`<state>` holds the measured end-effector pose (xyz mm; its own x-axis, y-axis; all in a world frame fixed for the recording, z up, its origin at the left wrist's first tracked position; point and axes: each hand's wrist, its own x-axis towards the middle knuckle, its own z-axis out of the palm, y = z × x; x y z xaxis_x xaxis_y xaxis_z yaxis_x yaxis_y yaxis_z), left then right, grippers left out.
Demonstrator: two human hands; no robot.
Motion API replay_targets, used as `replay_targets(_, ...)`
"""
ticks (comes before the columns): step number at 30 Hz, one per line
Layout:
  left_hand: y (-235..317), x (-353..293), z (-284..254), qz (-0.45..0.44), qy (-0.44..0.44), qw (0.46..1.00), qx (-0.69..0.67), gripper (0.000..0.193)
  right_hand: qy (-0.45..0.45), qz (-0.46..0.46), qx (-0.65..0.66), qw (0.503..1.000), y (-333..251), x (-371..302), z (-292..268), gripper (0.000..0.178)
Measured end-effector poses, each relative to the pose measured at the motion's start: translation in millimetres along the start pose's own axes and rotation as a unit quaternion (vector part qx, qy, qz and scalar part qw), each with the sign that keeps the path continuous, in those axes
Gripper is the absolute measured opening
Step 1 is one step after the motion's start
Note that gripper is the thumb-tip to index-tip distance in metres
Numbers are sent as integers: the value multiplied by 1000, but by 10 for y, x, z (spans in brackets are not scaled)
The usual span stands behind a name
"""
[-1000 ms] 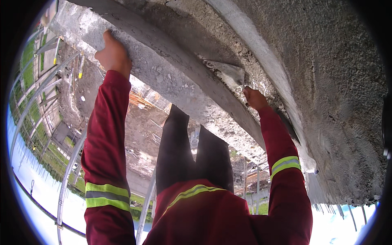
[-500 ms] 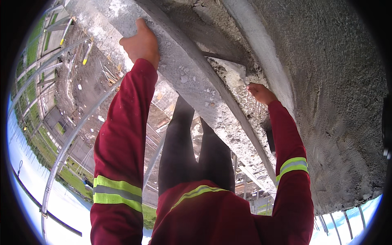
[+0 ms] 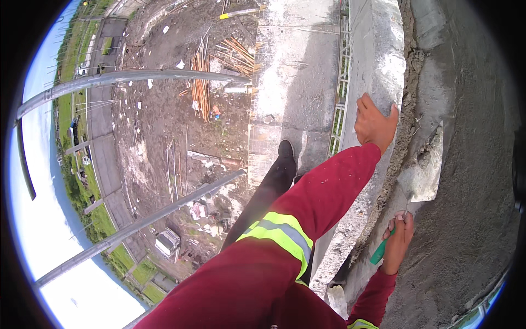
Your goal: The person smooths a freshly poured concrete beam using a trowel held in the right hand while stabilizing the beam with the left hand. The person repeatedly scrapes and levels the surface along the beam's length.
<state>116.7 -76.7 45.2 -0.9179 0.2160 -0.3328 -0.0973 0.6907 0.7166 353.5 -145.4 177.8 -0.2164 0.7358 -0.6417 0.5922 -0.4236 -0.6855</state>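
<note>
My left hand (image 3: 376, 123) rests on the long grey concrete-splashed board (image 3: 378, 60), thumb apart and fingers stretched over its surface. My right hand (image 3: 399, 241) is closed around the green handle (image 3: 379, 253) of a trowel. The trowel's pointed metal blade (image 3: 428, 178) carries a dark clump of mortar and lies close against the grey plastered wall (image 3: 482, 153). Between board and wall runs a strip of rough wet mortar (image 3: 402, 134), just left of the blade.
My shoe (image 3: 286, 149) stands on the scaffold platform (image 3: 296, 93) left of the board. Metal scaffold tubes (image 3: 148, 77) cross the left side. Far below is a dirt ground (image 3: 153, 137) with piles of orange-brown rods (image 3: 200, 82) and debris.
My view has swung, so the board now runs nearly upright at the right. The trowel has come out from the board-side gap to the wall, showing its green handle.
</note>
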Motion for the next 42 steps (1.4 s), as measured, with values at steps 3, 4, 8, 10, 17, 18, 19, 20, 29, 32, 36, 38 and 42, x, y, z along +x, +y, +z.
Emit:
replay_targets(3, -77, 5, -49, -6, -29, 998, -56, 75, -73, -102, -80, 989, -727, -171, 558, 16)
replay_targets(4, -122, -5, -87, -16, -33, 998, -54, 75, -114, -127, -105, 980, -937, -228, 749, 15)
replay_targets(8, -253, -42, -195, 32, -21, 992, -116, 73, -188, -430, -267, 842, -1516, -278, 1391, 16)
replay_targets(10, -233, -20, -189, 38, -15, 992, -121, 73, -169, -429, -246, 853, -1632, -218, 1559, 19)
replay_targets(17, -7, 47, -31, -18, -24, 999, 14, 79, -20, -184, 26, 982, -1157, 72, 868, 26)
replay_targets(18, 14, 46, -5, -35, -34, 998, 29, 82, 6, -126, 1, 992, -987, 53, 641, 26)
replay_targets(19, 37, 25, 12, -39, -22, 998, 39, 80, 34, -17, -15, 999, -797, 7, 423, 27)
replay_targets(20, 54, 27, 17, -30, -16, 997, 62, 84, 77, 64, -104, 990, -593, -52, 206, 28)
replay_targets(29, 103, 29, 150, -66, -3, 987, 145, 94, 129, 83, -68, 986, 1509, -712, -483, 32)
replay_targets(32, 53, 97, 95, -44, -7, 996, 80, 100, 42, 207, -27, 977, 2016, -742, -358, 33)
replay_targets(36, 292, 649, 90, -68, -54, 989, -119, 103, 15, 160, -280, 947, 2117, -486, -279, 35)
replay_targets(38, 493, 991, 246, -36, -19, 998, -47, 103, 98, 84, -225, 966, 1999, -223, -279, 32)
replay_targets(42, 617, 1251, 554, 22, 67, 979, 192, 99, 201, -120, -98, 967, 1800, 341, -247, 24)
